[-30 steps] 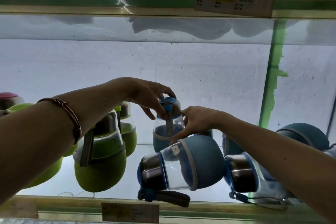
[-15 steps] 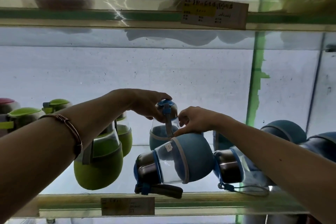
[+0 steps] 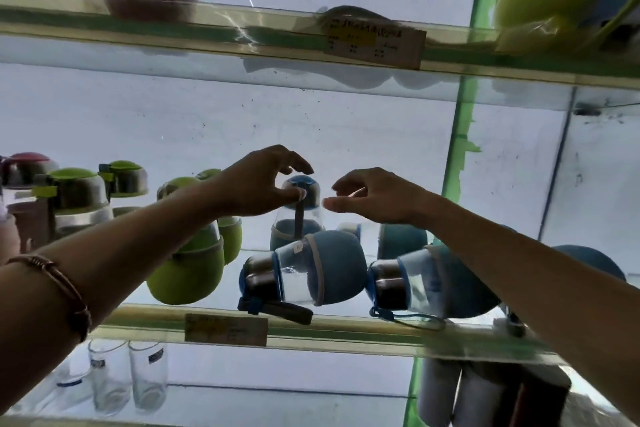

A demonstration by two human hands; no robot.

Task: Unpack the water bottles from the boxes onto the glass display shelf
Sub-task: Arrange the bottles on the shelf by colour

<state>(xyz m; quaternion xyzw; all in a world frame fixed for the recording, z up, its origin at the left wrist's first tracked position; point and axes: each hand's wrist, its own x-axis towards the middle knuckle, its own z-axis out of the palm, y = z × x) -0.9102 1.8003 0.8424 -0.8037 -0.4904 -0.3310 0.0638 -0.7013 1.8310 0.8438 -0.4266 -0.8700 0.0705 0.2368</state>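
Observation:
An upright blue water bottle (image 3: 298,218) with a clear body and a dark strap stands at the back of the glass display shelf (image 3: 346,336). My left hand (image 3: 259,184) arches over its blue lid, the thumb touching the lid's front and the fingers lifted just above it. My right hand (image 3: 374,199) hovers just right of the lid, fingers relaxed and holding nothing. Two more blue bottles (image 3: 322,270) (image 3: 436,284) lie on their sides near the shelf's front edge.
Green bottles (image 3: 187,274) and a red-lidded one (image 3: 27,163) stand on the left of the same shelf. An upper glass shelf (image 3: 207,33) with a price tag (image 3: 375,42) hangs overhead. Clear drinking glasses (image 3: 110,374) stand on the shelf below. A green post (image 3: 460,149) stands to the right.
My left hand's fingers have lifted off the upright blue bottle's lid. My right hand has drawn away from the bottle's side and risen. The view has tilted upward.

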